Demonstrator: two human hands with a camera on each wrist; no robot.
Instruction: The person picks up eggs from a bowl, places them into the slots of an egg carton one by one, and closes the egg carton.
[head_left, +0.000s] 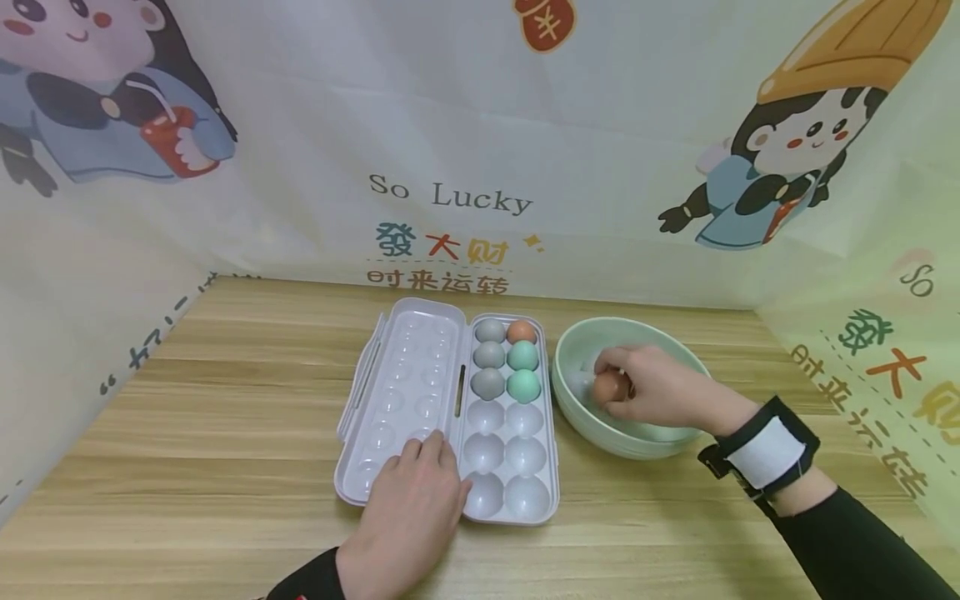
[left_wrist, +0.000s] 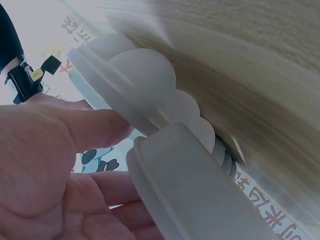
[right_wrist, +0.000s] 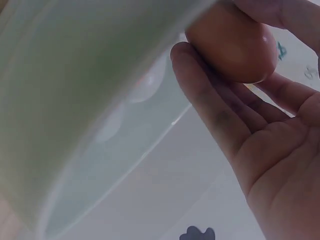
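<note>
A long pale egg box lies opened flat, its lid (head_left: 405,333) on the left and its egg tray (head_left: 551,467) on the right. My left hand (head_left: 412,508) rests at the near end, fingers extended over the lid and thumb at the tray's edge (left_wrist: 115,100). Grey eggs (head_left: 490,354), green eggs (head_left: 523,356) and a brown egg (head_left: 521,332) fill the far cups; the nearer cups hold none. Inside the light green bowl (head_left: 600,433), my right hand (head_left: 660,387) pinches another brown egg (right_wrist: 235,42) between thumb and fingers. Whitish eggs (right_wrist: 150,82) show in the bowl.
The bowl stands just right of the tray on a wood-grain table (head_left: 187,433). A printed cloth (head_left: 450,108) hangs behind the table and down both sides. A black strap with a white patch (head_left: 772,450) is around the right wrist.
</note>
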